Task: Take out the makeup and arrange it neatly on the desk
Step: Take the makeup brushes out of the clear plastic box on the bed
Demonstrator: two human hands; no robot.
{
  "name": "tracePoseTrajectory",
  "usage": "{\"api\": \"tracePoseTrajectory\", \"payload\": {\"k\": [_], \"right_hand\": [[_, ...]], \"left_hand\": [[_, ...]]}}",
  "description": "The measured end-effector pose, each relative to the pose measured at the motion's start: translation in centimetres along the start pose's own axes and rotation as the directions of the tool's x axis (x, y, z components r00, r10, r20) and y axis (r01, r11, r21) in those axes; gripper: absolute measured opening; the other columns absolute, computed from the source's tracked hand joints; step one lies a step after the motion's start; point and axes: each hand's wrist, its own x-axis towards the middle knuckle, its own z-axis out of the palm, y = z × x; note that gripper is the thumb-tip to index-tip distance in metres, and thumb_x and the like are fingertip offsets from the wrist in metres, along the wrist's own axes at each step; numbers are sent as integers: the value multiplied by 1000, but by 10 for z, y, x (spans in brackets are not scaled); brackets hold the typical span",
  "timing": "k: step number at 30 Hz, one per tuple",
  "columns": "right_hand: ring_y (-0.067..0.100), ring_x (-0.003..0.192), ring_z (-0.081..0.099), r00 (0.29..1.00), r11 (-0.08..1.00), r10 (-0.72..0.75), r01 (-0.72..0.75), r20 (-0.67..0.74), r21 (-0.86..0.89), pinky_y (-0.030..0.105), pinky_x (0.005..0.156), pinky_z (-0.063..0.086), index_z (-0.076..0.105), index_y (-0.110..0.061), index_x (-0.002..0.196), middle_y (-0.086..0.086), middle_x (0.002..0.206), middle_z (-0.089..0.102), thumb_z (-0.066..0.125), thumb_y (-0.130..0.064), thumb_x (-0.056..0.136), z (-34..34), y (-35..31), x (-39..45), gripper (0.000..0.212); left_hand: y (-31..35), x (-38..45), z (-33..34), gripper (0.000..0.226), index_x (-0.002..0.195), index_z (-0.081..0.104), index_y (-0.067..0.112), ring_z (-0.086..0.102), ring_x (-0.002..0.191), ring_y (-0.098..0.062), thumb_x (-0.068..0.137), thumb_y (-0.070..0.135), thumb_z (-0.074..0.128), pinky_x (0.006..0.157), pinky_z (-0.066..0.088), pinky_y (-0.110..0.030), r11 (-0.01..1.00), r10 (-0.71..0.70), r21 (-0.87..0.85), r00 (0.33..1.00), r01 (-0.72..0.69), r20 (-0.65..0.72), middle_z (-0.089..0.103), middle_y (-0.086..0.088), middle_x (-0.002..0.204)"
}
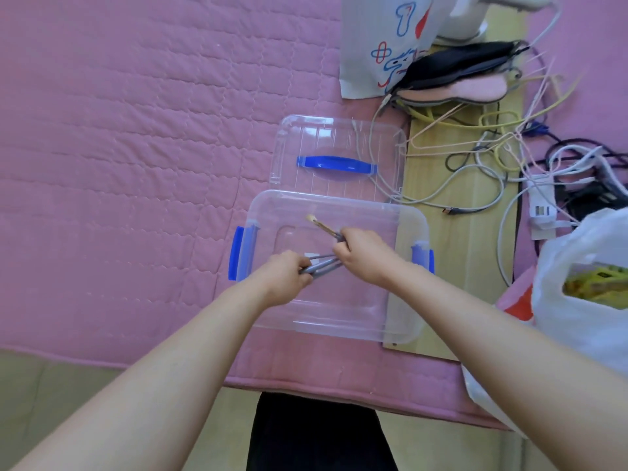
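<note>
Both hands meet over the clear plastic box [401, 266] at frame centre; the left hand [283, 273] clenches round the grey handles [323, 265] of several slim makeup brushes; the right hand [362, 253] pinches one brush [321, 224], whose pale bristle tip points to the upper left, its long axis diagonal; the box's lid [339, 144], glossy with a blue handle, lies just above on quilted pink fabric [136, 147].
</note>
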Motion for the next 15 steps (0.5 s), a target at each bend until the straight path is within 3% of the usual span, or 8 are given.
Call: {"api": "tracePoseTrajectory", "payload": {"k": [5, 10, 13, 15], "right_hand": [[35, 81, 53, 998, 999, 45, -46, 36, 23, 32, 64, 34, 48, -15, 83, 14, 87, 57, 38, -19, 91, -12, 4, -3, 13], [40, 98, 57, 996, 995, 84, -83, 29, -48, 35, 77, 40, 53, -8, 101, 22, 104, 63, 39, -17, 92, 12, 18, 8, 19], [38, 93, 58, 996, 996, 80, -78, 39, -46, 36, 79, 47, 49, -9, 109, 20, 102, 60, 44, -15, 89, 27, 18, 14, 21], [35, 82, 55, 997, 995, 57, -52, 51, -83, 38, 71, 48, 42, -11, 111, 21, 100, 57, 41, -13, 89, 34, 17, 21, 22]], "left_hand": [[8, -19, 1, 11, 88, 62, 16, 66, 85, -33, 92, 14, 52, 70, 51, -35, 994, -68, -85, 998, 67, -11, 67, -18, 96], [2, -22, 6, 18, 96, 63, 9, 63, 78, -31, 94, 17, 48, 43, 35, -22, 982, -163, -103, 984, 155, -71, 63, -12, 87], [-2, -22, 10, 21, 100, 60, 6, 69, 82, -31, 94, 12, 41, 44, 45, -28, 959, -224, -197, 970, 202, -93, 66, -14, 98], [-3, -21, 11, 20, 99, 60, 6, 69, 70, -24, 94, 10, 40, 50, 50, -35, 935, -253, -283, 960, 213, -116, 68, -12, 96]]}}
